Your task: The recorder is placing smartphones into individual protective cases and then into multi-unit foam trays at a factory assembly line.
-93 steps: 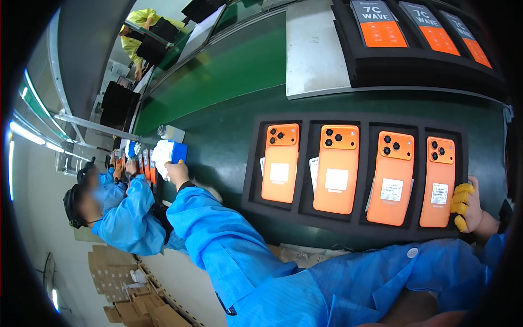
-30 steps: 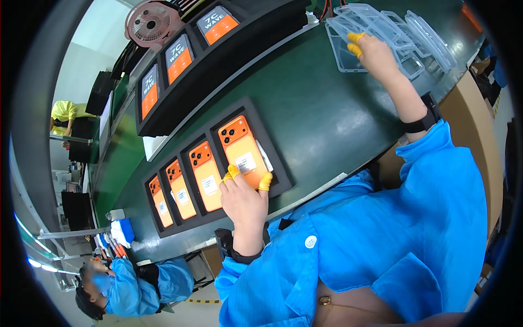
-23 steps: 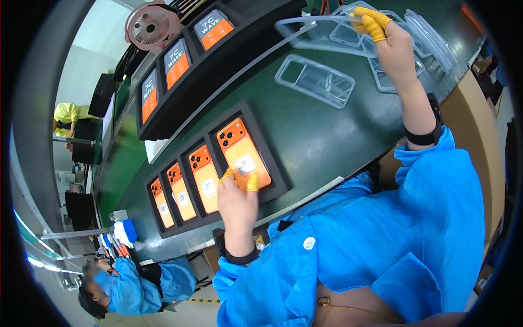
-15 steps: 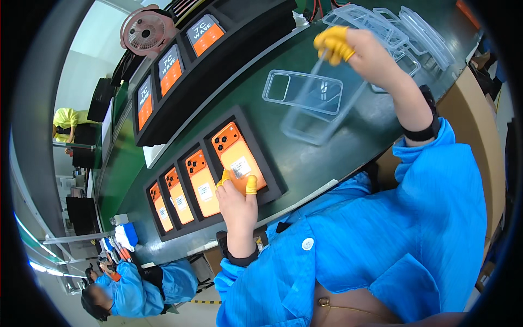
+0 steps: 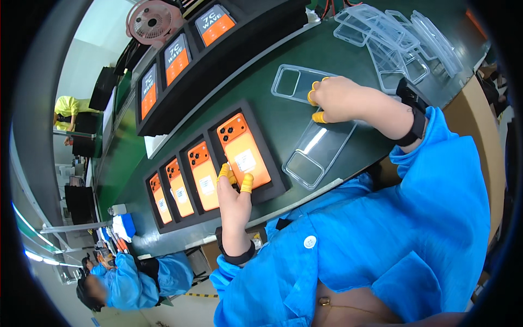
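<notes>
Currently | left hand point(image 5: 234, 206): fingers point(image 5: 247, 183) parted at orange phone point(image 5: 248, 144) | right hand point(image 5: 339, 99): palm-down over clear cases point(image 5: 306, 168) | both grips unclear

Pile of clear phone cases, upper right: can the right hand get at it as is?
Likely yes: the pile lies a short reach from the right hand, with nothing visible blocking; whether that hand grips either loose case beside it is unclear.
</notes>
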Tool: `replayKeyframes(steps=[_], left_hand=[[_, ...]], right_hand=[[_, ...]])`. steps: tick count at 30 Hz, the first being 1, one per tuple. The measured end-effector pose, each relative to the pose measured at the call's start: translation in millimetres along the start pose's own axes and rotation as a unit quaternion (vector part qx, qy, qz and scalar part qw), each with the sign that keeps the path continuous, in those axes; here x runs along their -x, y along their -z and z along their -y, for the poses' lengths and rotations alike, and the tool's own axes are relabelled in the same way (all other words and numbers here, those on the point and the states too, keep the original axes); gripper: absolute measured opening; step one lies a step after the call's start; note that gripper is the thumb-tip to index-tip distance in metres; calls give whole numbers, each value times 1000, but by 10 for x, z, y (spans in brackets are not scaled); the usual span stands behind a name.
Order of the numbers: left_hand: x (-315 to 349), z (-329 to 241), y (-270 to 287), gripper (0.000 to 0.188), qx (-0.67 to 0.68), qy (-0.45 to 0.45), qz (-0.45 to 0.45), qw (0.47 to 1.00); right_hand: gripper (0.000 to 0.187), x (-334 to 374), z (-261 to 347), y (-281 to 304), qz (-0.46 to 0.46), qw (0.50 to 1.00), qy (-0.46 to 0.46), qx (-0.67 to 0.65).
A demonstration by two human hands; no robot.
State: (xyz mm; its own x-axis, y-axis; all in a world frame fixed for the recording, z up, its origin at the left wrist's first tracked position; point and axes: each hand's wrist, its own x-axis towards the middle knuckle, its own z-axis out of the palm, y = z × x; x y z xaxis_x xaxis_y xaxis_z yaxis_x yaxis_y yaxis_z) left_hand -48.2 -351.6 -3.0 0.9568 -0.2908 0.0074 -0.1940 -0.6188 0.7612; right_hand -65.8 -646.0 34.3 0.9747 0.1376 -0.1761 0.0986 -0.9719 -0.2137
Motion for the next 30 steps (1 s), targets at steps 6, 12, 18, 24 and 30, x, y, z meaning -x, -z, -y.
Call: replayKeyframes(steps=[6, 12, 18, 24, 30], left_hand=[[19, -85, -55, 48, -181, -56, -4, 982], [12, -33, -35, 50, -48, 10, -8, 999], [18, -207, -109, 49, -285, -28, -17, 958], [-53, -113, -30, 40, 96, 52, -40, 993], [-136, -63, 0, 15, 152, 69, -4, 986]], right_hand=[[38, 127, 66, -278, -158, 975, 154, -14], [11, 0, -315, -404, -238, 964, 47, 114], [8, 100, -243, -322, -263, 961, 55, 73], [10, 209, -23, -662, -258, 957, 133, 10], [16, 186, -101, -517, -173, 971, 163, 14]])
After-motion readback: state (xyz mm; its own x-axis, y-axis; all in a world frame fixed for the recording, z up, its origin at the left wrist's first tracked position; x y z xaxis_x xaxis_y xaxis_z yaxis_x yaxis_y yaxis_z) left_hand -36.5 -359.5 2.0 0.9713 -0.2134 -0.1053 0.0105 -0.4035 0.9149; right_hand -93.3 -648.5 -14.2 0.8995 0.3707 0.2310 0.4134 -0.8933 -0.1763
